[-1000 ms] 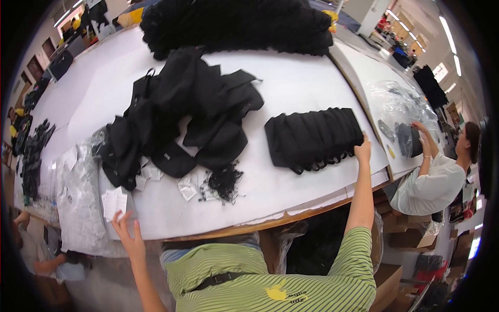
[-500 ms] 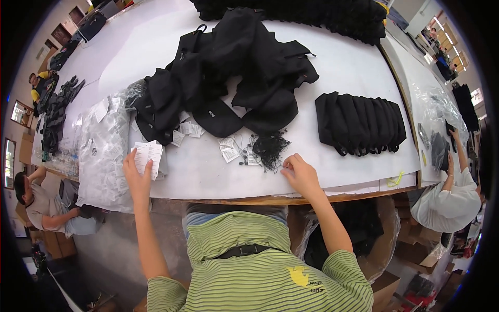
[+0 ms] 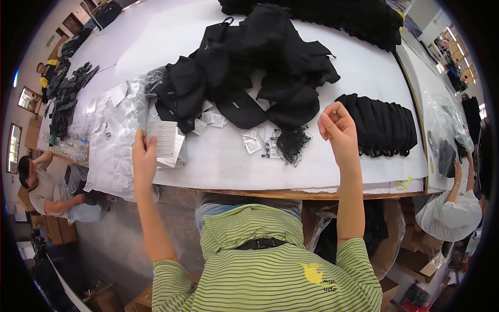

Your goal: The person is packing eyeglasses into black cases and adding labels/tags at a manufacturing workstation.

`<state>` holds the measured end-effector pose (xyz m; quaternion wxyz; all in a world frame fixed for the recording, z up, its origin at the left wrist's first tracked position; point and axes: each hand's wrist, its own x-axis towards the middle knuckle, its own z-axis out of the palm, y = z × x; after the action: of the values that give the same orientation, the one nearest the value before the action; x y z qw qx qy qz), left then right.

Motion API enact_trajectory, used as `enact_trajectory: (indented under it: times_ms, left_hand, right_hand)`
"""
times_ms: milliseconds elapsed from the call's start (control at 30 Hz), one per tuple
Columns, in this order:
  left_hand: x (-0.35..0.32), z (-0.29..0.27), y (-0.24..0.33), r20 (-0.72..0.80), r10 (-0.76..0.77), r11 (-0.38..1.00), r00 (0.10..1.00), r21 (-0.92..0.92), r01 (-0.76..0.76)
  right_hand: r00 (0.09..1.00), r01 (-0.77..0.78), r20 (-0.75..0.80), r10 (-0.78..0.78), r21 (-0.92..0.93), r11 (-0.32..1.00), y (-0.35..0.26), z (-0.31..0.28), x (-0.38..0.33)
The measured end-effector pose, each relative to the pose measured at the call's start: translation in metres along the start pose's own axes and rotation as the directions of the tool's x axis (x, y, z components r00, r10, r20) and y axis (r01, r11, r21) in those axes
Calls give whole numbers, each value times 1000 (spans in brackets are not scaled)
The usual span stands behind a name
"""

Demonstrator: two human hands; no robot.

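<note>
My left hand (image 3: 144, 156) grips a small stack of white printed cards (image 3: 165, 141), thumb on top, beside a clear plastic bag (image 3: 117, 151) filled with white tags. Raised above the table, my right hand (image 3: 339, 127) is closed in a pinch; whatever lies between its fingertips is too small to make out. It is nearest to a row of folded black fabric pieces (image 3: 387, 125), partly in front of them. Left of that hand lies a tangle of thin black strings (image 3: 292, 144), with loose white tags (image 3: 252, 141) next to it. Behind them is a heap of black fabric pouches (image 3: 270, 57).
The white table (image 3: 228, 174) has its wooden edge close to my waist. A furry-looking black pile (image 3: 322, 15) lies at the far side. Another person (image 3: 449, 208) works at the right, one sits at the left (image 3: 57, 190). An open carton (image 3: 392, 234) stands below the table.
My right hand has lifted from beside the string tangle and moved up and to the right, still pinched. The left hand keeps hold of the cards. The whole view has shifted slightly.
</note>
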<state>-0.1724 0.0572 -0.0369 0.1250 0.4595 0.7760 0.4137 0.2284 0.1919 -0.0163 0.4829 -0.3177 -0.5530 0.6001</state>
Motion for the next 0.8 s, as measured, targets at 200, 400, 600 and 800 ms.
enact_trajectory:
  times_ms: [200,400,600,800]
  left_hand:
    - [-41,13,48,55,-100,934,994,-338,112]
    - [-67,22,45,160,-14,922,987,-380,75]
    - [-77,40,37,284,-97,846,954,-480,230]
    - [-79,54,52,376,-65,830,925,-494,259]
  right_hand:
    - [999,53,12,-51,-226,973,1,22,12]
    - [960,161,255,119,-844,512,37,4,-17]
    - [831,371,440,341,-894,251,68,-18,-50]
    - [798,435,501,335,-864,254,82,-17,-43]
